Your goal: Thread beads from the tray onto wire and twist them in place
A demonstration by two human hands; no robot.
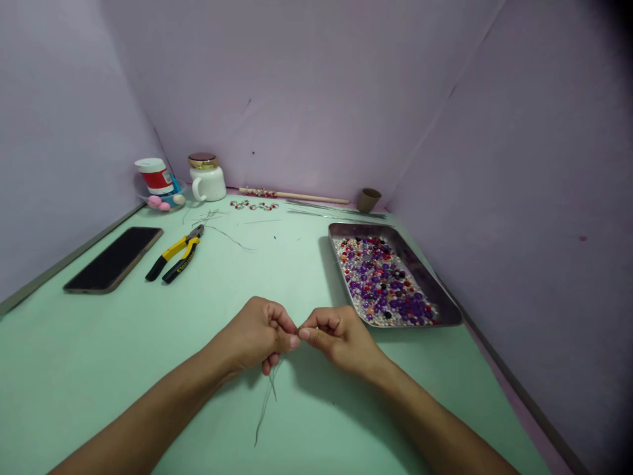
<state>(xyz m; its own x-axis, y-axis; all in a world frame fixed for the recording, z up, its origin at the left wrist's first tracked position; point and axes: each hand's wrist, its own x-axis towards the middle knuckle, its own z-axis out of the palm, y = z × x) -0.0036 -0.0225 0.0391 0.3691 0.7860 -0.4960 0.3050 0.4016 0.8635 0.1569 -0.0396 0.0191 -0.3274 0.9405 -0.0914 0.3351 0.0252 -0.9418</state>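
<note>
My left hand [262, 333] and my right hand [341, 336] meet fingertip to fingertip above the green table [217, 396]. Thin grey wire [266, 406] hangs down from under my left hand, its ends loose and slightly bent. My left hand is closed on this wire. The thumb and forefinger of my right hand are pinched against the left fingertips; what lies between them is too small to make out. To the right stands a metal tray [448, 310] holding purple, red, black and pale beads [380, 280].
At the left lie a phone [115, 259] and yellow-black pliers [178, 253], with wire scraps [210, 216] behind. Along the back are a white mug [208, 183], a red-white tub [155, 176], beaded pieces [264, 206], a wooden stick [311, 197], long wires [329, 214] and a brown cup [368, 200].
</note>
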